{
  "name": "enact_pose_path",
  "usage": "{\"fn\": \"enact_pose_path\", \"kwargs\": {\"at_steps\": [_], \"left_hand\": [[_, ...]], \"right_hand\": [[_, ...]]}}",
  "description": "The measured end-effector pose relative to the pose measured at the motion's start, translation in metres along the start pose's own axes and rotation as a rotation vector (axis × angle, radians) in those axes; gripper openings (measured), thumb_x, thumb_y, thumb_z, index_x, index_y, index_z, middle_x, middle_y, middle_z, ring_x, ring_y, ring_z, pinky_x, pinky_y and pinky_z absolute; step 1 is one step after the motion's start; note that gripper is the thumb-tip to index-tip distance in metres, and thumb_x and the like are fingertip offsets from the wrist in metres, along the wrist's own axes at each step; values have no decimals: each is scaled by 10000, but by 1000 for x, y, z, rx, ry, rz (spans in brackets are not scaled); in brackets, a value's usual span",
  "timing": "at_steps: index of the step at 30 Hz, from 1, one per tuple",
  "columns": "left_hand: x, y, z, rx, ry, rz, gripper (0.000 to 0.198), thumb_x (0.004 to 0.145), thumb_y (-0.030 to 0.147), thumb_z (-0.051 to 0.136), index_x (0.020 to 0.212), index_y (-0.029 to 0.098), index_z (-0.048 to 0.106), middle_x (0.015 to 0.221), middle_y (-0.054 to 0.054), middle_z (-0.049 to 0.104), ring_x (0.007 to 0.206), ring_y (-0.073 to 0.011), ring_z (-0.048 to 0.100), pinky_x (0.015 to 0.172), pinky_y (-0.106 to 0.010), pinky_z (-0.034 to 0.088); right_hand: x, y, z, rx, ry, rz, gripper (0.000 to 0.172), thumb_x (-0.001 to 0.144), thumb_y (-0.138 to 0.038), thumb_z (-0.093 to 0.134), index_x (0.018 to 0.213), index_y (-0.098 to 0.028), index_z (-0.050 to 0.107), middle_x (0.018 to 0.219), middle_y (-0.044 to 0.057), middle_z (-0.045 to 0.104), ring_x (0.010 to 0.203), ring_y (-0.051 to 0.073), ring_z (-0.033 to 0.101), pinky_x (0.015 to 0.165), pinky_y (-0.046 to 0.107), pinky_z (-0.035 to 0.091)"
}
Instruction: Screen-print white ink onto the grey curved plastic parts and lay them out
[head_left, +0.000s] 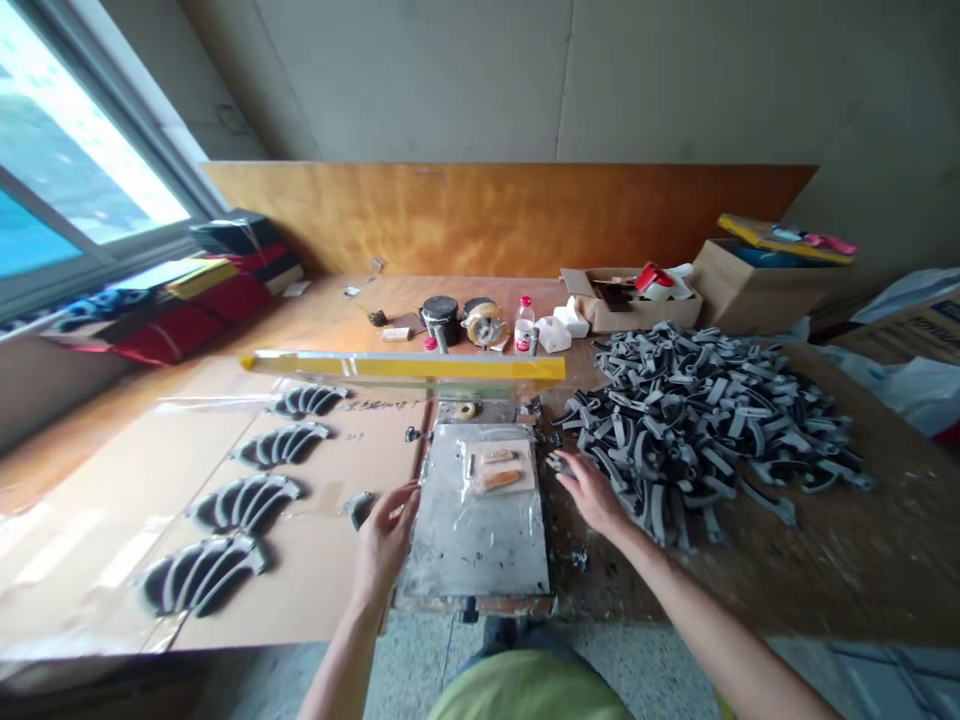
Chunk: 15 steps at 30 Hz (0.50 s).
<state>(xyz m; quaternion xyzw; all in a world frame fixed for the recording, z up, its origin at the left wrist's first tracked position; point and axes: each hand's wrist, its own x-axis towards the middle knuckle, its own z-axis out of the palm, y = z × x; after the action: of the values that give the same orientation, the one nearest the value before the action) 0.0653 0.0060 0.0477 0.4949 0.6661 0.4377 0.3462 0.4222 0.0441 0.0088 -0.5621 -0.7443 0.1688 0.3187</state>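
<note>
My left hand (386, 535) is at the left edge of a grey metal plate (480, 545), fingers curled together. Whatever may be between them is hidden. Just left of it, on the cardboard, lies a single curved grey-and-black plastic part (361, 509). Right of the plate, my right hand (592, 492) has thumb and fingertips closed on a small grey piece (556, 462), too small to name. A pad under clear film (525, 478) sits on the plate, bearing two orange-brown strips (501, 479). Small dark knobs (412, 434) stand beside the plate.
A large heap of curved grey-and-black parts (675, 430) covers the right side. Several fanned groups of them (214, 575) lie on cardboard (322, 580) at left. A yellow-edged bar (450, 367) crosses behind the plate. Farther back are a bottle (524, 325), tape roll (487, 327) and open box (637, 318).
</note>
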Motion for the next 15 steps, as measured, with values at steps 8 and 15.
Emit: {"fn": "enact_pose_path", "kwargs": {"at_steps": [8,15], "left_hand": [[-28,0,5,-49,80,-73,449,787,580,625,964,180,729,1104,-101,740,979,-244,687,786,-310,563],[-30,-20,-31,20,124,-105,490,781,603,612,996,179,732,1005,-101,762,889,-249,711,768,-355,580]], "right_hand": [[66,-58,104,3,-234,-342,270,918,-203,558,1102,-299,730,902,47,664,922,224,553,825,353,497],[56,-58,117,32,-172,-270,384,954,-170,436,1234,-293,668,1098,78,663,1102,249,523,958,420,486]]}}
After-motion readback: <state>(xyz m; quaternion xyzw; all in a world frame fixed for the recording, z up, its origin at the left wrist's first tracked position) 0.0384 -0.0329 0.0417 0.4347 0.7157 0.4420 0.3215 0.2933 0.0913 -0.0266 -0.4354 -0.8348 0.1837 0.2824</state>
